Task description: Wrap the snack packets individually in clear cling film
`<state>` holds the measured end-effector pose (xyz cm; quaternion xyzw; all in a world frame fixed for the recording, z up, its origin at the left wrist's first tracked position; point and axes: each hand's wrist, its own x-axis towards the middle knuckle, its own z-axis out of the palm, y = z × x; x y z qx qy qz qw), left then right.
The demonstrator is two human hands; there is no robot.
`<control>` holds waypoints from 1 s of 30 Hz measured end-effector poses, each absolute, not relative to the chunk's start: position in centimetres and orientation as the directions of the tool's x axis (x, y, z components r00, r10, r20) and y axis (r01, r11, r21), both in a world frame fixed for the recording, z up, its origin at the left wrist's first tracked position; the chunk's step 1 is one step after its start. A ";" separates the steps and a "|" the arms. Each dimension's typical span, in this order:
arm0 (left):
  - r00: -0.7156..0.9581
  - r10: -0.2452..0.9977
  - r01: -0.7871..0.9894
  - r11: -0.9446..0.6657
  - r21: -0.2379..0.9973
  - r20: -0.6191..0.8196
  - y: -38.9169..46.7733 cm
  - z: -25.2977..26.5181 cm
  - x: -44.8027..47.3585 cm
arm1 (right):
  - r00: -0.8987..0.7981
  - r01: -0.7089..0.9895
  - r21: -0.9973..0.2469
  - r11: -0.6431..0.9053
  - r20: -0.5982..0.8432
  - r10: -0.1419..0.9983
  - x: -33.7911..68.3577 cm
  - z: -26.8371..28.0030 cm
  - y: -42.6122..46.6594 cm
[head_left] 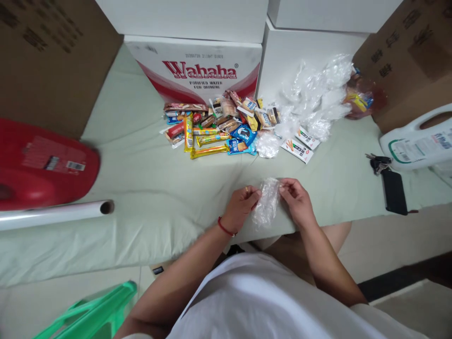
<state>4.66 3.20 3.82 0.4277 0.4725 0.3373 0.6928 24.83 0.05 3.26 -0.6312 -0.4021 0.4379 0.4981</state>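
Between my two hands, near the front edge of the cloth-covered table (148, 174), is a crinkled clear plastic bag (266, 205). My left hand (243, 202), below which a red cord bracelet (226, 227) circles the wrist, pinches the bag's left edge. On the other side, my right hand (296, 197) grips its upper right edge with thumb and fingers. Beyond them lies a heap of wrapped snacks (212, 127) in yellow, blue, red and brown packaging. A crumpled clear bag (267, 143) and two white snack packets (297, 150) lie just ahead of my hands.
A pile of clear plastic bags (310, 94) stands right of the white Wahaha box (208, 66). At left are a red jug (42, 165) and a white roll (56, 214). To the right are keys (377, 162), a black phone-like object (394, 192) and a white jug (420, 141).
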 end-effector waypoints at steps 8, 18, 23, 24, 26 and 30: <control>0.277 0.915 -0.051 0.317 0.947 -0.292 1.9 3.8 5.5 | 0.101 0.099 -0.983 -0.155 -0.146 0.984 21.7 4.1 -1.2; 0.177 0.924 -0.170 0.367 0.915 -0.338 2.1 3.3 3.7 | 0.324 -0.202 -0.960 -0.192 -0.251 0.912 22.5 3.1 -1.3; 0.247 0.894 -0.184 0.421 0.888 -0.373 2.2 3.5 3.3 | 0.216 -0.161 -0.971 -0.176 -0.209 0.954 23.0 3.6 -1.7; 0.261 0.887 -0.179 0.432 0.884 -0.381 2.2 3.6 3.3 | 0.192 -0.126 -0.980 -0.156 -0.178 0.965 23.0 3.7 -1.9; 0.281 0.877 -0.139 0.438 0.888 -0.388 2.2 3.8 3.5 | 0.134 -0.051 -0.992 -0.116 -0.122 0.983 22.8 4.0 -2.2; 0.257 0.897 -0.068 0.387 0.920 -0.359 2.1 3.8 3.9 | 0.090 -0.003 -0.996 -0.092 -0.092 0.992 22.9 4.8 -2.7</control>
